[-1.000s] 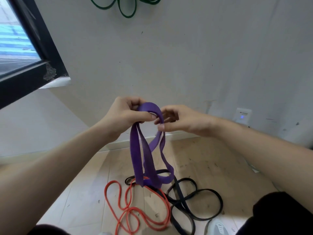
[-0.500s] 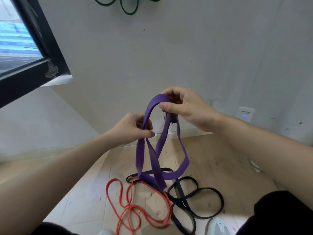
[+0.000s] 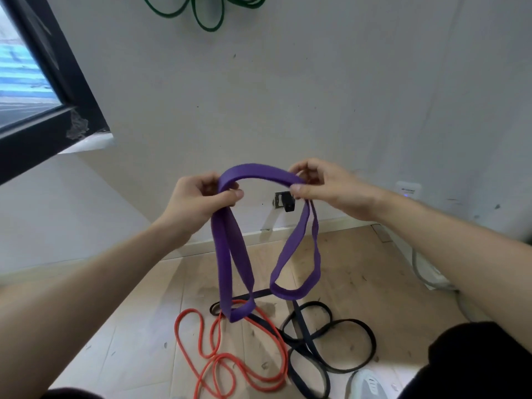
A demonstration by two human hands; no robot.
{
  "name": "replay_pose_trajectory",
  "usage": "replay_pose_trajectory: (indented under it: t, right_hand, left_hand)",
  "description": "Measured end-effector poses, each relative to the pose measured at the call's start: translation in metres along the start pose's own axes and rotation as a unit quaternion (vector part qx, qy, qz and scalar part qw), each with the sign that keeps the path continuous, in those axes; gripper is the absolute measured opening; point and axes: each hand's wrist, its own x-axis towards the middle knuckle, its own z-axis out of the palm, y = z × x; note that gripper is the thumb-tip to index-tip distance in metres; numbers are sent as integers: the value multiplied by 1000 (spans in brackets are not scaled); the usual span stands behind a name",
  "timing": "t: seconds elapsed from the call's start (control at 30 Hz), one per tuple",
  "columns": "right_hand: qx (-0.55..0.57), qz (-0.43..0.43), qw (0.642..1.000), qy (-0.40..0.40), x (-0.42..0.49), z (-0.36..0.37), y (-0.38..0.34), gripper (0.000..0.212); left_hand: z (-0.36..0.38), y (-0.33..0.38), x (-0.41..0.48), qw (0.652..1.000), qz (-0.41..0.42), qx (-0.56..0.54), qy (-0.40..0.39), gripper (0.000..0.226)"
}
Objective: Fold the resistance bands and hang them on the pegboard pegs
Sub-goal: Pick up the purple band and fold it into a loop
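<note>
I hold a wide purple resistance band (image 3: 230, 260) in front of me with both hands. My left hand (image 3: 198, 198) pinches it on the left and my right hand (image 3: 322, 187) pinches it on the right, with a short arch of band between them. One loop hangs below each hand. On the floor lie an orange band (image 3: 218, 361) and a black band (image 3: 331, 341), tangled together. Green bands (image 3: 207, 12) hang high on the wall; their peg is out of frame.
A dark window frame (image 3: 49, 90) juts in at upper left. A wall socket with a black plug (image 3: 285, 201) sits behind the band, and a white device (image 3: 407, 191) is on the wall at right. A grey cable (image 3: 429, 272) runs along the floor.
My hands have drawn apart sideways, the right moving right and the left rising level with it. The purple band went from one bunched hang into two separate loops.
</note>
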Motion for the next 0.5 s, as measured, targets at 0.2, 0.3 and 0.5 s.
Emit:
replay_pose_trajectory:
  t: [0.2, 0.3, 0.5]
  right_hand:
    - [-14, -11, 996, -83, -1, 33, -8, 41]
    - [19, -44, 996, -75, 0, 43, -15, 36]
    - [18, -65, 998, -2, 2, 37, -19, 22]
  left_hand:
    - [15, 17, -9, 997, 60, 3, -51, 17]
    - [17, 14, -11, 995, 62, 25, -70, 15]
    - [9, -3, -7, 984, 64, 120, -115, 18]
